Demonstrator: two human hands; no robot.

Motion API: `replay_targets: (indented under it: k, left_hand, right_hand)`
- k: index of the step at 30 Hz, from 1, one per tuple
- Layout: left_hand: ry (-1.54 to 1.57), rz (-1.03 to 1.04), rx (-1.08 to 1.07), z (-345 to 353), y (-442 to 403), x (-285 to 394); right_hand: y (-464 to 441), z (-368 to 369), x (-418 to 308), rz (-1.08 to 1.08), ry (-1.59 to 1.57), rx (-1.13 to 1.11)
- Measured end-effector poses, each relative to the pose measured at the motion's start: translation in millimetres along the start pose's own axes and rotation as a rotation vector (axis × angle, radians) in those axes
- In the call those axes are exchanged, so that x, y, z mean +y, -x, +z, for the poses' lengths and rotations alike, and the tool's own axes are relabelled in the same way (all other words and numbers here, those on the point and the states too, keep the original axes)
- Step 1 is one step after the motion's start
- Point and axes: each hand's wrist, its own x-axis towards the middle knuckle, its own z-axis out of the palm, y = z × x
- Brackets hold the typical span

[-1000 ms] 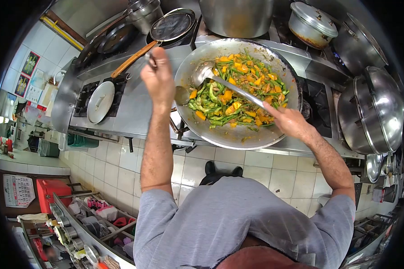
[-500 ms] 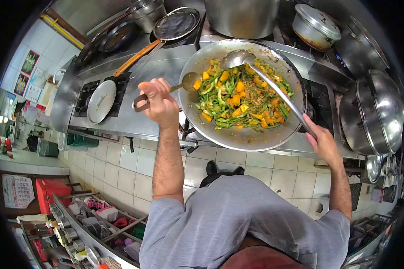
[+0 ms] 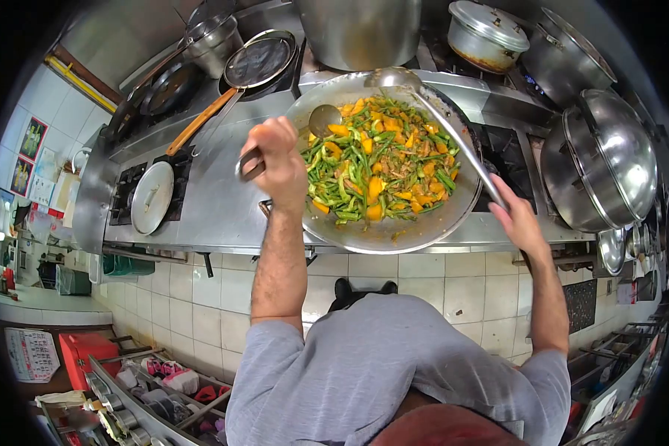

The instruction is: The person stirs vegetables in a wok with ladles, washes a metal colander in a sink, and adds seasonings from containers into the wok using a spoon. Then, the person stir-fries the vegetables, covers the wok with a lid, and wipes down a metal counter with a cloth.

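Observation:
A wide metal wok (image 3: 349, 241) on the stove holds cut green vegetables and orange pieces (image 3: 383, 160). My left hand (image 3: 276, 160) is closed round the handle of a small ladle (image 3: 324, 120), whose bowl rests at the left side of the food. The dark end of that handle sticks out left of my fist. My right hand (image 3: 519, 221) grips the lower end of a long-handled ladle (image 3: 457, 134). Its bowl is at the wok's far rim, above the vegetables.
A big pot (image 3: 360, 33) stands behind the wok, with a lidded pot (image 3: 488, 33) to its right. Large steel bowls (image 3: 602, 160) lean at the right. A strainer (image 3: 259, 63) with a wooden handle and a round lid (image 3: 153, 198) are on the left.
The large ladle's bowl has moved from inside the food's left side up to the far rim, and my right hand has shifted right. The small ladle's bowl has come over the food's upper left.

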Motion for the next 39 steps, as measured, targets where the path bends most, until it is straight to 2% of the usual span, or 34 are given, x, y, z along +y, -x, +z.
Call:
replay_targets:
  k: [3,4,6,8,10,12,14,18,21,24,26,27,30,31,32,35,36,39]
  left_hand:
    - [-0.178,-0.074,0.215,-2,-2,-21]
    - [-0.185,-0.064,0.214,-7,-4,-25]
    - [-0.234,-0.103,0.438,-14,-8,-31]
    - [-0.206,-0.118,0.486,-19,-12,-31]
    - [-0.116,-0.090,0.508,-19,-19,-28]
    - [-0.151,-0.067,0.497,-18,-21,-21]
    - [-0.104,0.010,0.316,-21,-21,-12]
    - [-0.153,-0.052,0.221,-4,-16,0]
    - [-0.149,-0.072,0.209,-4,-4,2]
    - [-0.154,-0.067,0.167,-16,3,12]
    - [-0.173,-0.058,0.198,-19,2,21]
    - [-0.174,-0.051,0.218,-21,2,26]
    - [-0.194,-0.048,0.239,-24,6,32]
    - [-0.213,-0.061,0.245,-27,9,31]
    - [-0.230,-0.070,0.249,-29,9,29]
    - [-0.172,-0.042,0.287,-32,5,48]
    - [-0.117,-0.023,0.300,-36,2,57]
    - [-0.103,0.040,0.280,-50,-6,87]
  right_hand:
    - [-19,23,-3,-0.115,-0.121,0.050]
    - [-16,28,-5,-0.149,-0.140,0.051]
    - [-3,37,-4,-0.327,-0.012,0.135]
    - [14,35,-10,-0.166,0.234,-0.025]
    - [24,22,-9,-0.186,0.287,-0.055]
    - [26,12,0,-0.204,0.340,-0.077]
    - [27,7,10,-0.261,0.197,-0.005]
    - [-18,10,15,-0.004,-0.030,-0.074]
    - [-53,42,36,-0.058,-0.005,-0.016]
    - [-53,23,10,0.225,-0.214,-0.265]
    - [-52,16,5,0.236,-0.187,-0.195]
    - [-57,33,36,-0.004,-0.160,-0.026]
    - [-66,47,36,-0.057,-0.032,0.045]
    - [-62,37,19,0.093,-0.176,-0.091]
    - [-58,38,19,0.090,-0.175,-0.089]
    - [-30,47,22,-0.095,-0.106,-0.009]
    - [-18,49,20,-0.098,-0.108,-0.020]
    - [28,61,21,0.116,-0.153,0.110]
